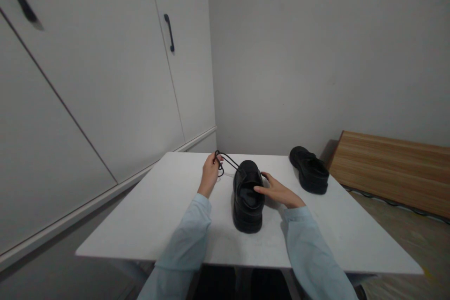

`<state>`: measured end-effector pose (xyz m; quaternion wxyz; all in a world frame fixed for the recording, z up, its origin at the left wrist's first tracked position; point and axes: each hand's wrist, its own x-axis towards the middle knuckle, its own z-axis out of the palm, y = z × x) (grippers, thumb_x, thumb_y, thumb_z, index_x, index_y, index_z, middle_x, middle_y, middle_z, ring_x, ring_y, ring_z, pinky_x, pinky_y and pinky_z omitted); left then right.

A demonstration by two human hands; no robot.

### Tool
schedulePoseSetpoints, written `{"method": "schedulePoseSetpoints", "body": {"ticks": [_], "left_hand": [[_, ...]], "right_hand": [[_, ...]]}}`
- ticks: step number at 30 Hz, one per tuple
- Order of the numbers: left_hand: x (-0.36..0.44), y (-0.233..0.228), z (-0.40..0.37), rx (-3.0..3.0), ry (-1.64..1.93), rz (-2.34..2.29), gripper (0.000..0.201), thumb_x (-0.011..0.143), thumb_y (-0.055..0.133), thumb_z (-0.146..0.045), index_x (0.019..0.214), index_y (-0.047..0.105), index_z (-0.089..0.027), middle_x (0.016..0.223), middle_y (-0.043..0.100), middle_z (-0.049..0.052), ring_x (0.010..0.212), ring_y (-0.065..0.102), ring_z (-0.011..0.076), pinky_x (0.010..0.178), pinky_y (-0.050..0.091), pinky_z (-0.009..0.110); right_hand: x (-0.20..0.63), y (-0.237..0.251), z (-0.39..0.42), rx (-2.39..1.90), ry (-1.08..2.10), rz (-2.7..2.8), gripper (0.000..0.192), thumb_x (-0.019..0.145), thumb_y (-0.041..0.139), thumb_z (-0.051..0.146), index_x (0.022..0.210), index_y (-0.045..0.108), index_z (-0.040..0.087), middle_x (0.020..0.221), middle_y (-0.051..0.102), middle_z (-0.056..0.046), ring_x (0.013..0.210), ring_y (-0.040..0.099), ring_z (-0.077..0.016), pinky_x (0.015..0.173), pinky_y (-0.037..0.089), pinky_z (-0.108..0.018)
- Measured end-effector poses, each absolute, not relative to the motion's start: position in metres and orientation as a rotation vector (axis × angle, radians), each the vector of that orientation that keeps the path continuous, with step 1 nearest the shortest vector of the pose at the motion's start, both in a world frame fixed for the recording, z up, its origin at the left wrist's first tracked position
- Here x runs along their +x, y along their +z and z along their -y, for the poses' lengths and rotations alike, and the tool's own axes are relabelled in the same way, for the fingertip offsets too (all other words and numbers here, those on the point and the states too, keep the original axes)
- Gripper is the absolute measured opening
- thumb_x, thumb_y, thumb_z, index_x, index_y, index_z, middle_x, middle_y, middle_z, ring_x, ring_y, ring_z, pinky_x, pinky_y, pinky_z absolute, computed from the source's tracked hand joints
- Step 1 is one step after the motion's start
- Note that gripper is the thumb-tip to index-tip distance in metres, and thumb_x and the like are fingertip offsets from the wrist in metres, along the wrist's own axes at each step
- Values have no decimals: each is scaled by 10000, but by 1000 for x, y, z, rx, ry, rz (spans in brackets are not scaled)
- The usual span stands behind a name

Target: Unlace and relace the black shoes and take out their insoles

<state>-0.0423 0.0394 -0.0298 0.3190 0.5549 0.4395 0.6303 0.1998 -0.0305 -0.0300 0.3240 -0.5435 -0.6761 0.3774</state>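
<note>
A black shoe (248,218) stands upright on the white table, its toe pointing away from me. To its left, my left hand (211,168) is closed on a dark shoelace (229,161), which runs taut from the front of the shoe and hangs in loops about my fingers. My right hand (277,191) grips the right side of the shoe's opening, the thumb over the inner edge and the fingers along the outside. Part of those fingers is hidden behind the shoe. A second black shoe (312,172) rests near the table's right edge, away from both hands.
The white table (147,225) reaches back toward a grey wall (316,56). White cabinet doors (105,56) with dark handles rise on the left. A wood-grain panel (390,168) leans beyond the table's right side.
</note>
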Motion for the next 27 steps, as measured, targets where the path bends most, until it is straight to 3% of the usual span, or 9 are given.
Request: {"method": "schedulePoseSetpoints", "body": {"ticks": [5, 10, 16, 21, 27], "left_hand": [[-36, -29, -37, 1169, 1676, -953, 293, 807, 568, -454, 760, 523, -168, 733, 572, 9, 773, 646, 154, 782, 536, 324], [-33, -22, -30, 928, 1632, -775, 338, 800, 588, -479, 753, 469, -166, 682, 557, -11, 744, 684, 180, 764, 537, 349], [-40, -16, -29, 705, 1730, -699, 277, 829, 580, -381, 735, 433, -166, 624, 525, -53, 464, 543, 63, 603, 528, 267], [-42, -14, -28, 733, 1766, -680, 305, 807, 602, -419, 747, 423, -178, 627, 515, -49, 392, 415, 26, 378, 321, 142], [-42, -14, -27, 1074, 1686, -923, 313, 850, 489, -493, 766, 421, -199, 570, 482, -71, 347, 310, 33, 355, 188, 155]], "right_hand": [[201, -32, 29, -1380, 996, 1769, 852, 680, 700, 555, 1355, 402, 129, 1354, 509, -177, 1269, 462, -309, 1090, 329, -482], [203, -38, 26, -1429, 994, 1728, 981, 640, 722, 571, 1411, 320, 117, 1469, 349, -206, 1332, 374, -332, 1114, 279, -502], [203, -41, 24, -1427, 1056, 1721, 1069, 630, 719, 584, 1448, 238, 92, 1506, 252, -230, 1380, 281, -336, 1146, 209, -488], [205, -43, 23, -1370, 1035, 1702, 978, 622, 743, 550, 1405, 342, 122, 1469, 337, -215, 1349, 333, -358, 1123, 246, -537], [204, -41, 25, -1297, 1015, 1744, 824, 670, 727, 510, 1349, 417, 161, 1405, 443, -182, 1303, 408, -334, 1106, 285, -538]]}}
